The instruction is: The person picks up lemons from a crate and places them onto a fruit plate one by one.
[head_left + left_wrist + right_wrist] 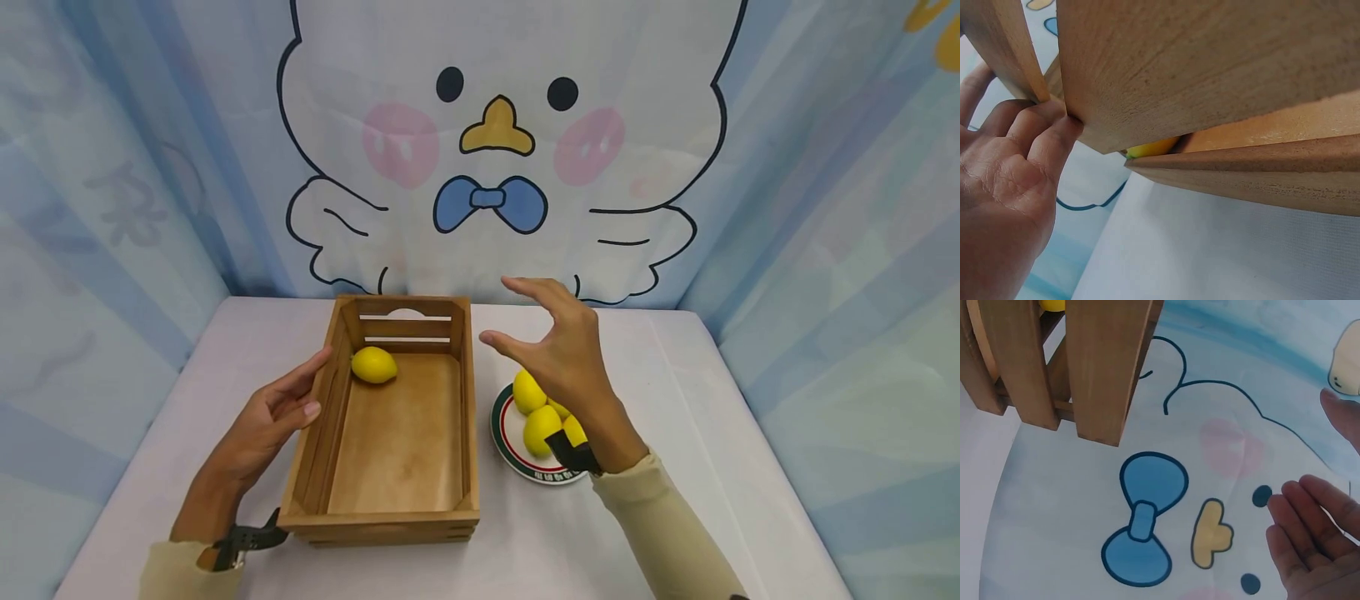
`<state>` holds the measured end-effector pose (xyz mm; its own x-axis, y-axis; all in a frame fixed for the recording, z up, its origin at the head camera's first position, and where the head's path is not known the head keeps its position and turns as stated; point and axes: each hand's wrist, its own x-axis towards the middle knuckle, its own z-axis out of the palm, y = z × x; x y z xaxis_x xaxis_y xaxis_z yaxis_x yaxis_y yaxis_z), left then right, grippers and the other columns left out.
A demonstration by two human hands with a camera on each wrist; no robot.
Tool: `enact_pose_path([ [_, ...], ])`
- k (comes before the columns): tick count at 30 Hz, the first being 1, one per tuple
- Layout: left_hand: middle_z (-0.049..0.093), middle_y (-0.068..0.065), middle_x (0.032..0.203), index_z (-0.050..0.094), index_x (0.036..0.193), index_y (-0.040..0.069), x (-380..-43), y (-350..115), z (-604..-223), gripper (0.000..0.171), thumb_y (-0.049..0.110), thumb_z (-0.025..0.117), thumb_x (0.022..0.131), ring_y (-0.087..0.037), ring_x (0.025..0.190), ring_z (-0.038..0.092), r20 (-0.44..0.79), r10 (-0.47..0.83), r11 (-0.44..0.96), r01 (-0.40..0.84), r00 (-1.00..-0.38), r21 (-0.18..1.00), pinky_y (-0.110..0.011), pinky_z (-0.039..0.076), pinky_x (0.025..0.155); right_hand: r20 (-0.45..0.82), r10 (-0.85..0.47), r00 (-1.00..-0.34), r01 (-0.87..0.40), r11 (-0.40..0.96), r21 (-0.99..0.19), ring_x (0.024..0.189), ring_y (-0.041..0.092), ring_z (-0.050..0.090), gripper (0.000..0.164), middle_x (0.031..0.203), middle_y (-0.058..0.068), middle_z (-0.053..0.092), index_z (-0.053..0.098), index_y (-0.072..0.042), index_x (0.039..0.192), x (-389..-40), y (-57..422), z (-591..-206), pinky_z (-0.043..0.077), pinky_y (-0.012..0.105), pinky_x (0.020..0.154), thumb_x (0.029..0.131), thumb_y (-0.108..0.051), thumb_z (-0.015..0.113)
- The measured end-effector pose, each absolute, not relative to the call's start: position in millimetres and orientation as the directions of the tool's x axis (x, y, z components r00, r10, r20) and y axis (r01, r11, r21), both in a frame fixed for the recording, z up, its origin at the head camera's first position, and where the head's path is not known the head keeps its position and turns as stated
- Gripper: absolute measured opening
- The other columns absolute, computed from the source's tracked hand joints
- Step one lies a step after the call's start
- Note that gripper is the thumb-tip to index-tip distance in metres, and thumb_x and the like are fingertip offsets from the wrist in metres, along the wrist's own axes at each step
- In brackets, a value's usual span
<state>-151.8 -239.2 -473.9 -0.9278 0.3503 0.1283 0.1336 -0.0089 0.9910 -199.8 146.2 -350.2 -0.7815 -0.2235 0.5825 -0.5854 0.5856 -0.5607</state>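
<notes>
A slatted wooden crate (378, 522) stands on the table with one lemon (373, 365) in its far left corner. My left hand (258, 429) holds the crate's left wall. In the left wrist view, the fingers of the left hand (1019, 162) reach into the gap between two slats. My right hand (568, 350) is raised right of the crate, thumb and fingers spread apart with nothing between them. Below its wrist several lemons (542, 431) lie on a plate (504, 432), partly hidden by the hand and wristband. The right wrist view shows the right hand (1310, 531) away from the slats.
A white cloth covers the table (675, 517). Behind it hangs a curtain (495, 258) with a cartoon face and blue bow tie, and more curtain closes off both sides. The plate sits close to the crate's right wall.
</notes>
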Motion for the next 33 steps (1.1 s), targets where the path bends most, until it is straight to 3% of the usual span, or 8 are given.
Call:
enact_pose_path([
  [16,0.015,-0.01,0.18,0.027,0.17,0.017,-151.2,-239.5,-475.7,0.069,0.0,0.052,0.109,0.008,0.154,0.03,0.129,0.349,-0.01,0.134,-0.928,0.991,-0.009,0.037,0.116,0.598,-0.268,-0.756,-0.635,0.522,-0.57,0.135,0.018,0.062,0.068,0.14,0.003,0.071,0.07,-0.014,0.141,-207.4,116.3,-322.4,0.051,0.04,0.116,0.08,-0.032,0.096],
  [22,0.016,-0.01,0.18,0.027,0.17,0.017,-151.6,-240.3,-474.9,0.069,0.001,0.053,0.109,0.005,0.155,0.029,0.121,0.347,-0.002,0.128,-0.93,0.992,-0.008,0.037,0.115,0.629,-0.293,-0.72,-0.684,0.455,-0.571,0.131,0.015,0.064,0.068,0.137,0.003,0.072,0.071,-0.012,0.139,-213.5,103.0,-314.7,0.052,0.037,0.114,0.079,-0.031,0.096],
  [33,0.015,-0.008,0.18,0.027,0.17,0.018,-151.4,-240.9,-474.7,0.069,0.002,0.053,0.109,0.004,0.157,0.026,0.114,0.346,0.004,0.123,-0.931,0.992,-0.007,0.036,0.115,0.625,-0.322,-0.711,-0.7,0.408,-0.586,0.127,0.013,0.065,0.067,0.135,0.003,0.073,0.072,-0.012,0.138,-219.0,84.5,-307.3,0.052,0.031,0.112,0.078,-0.029,0.097],
])
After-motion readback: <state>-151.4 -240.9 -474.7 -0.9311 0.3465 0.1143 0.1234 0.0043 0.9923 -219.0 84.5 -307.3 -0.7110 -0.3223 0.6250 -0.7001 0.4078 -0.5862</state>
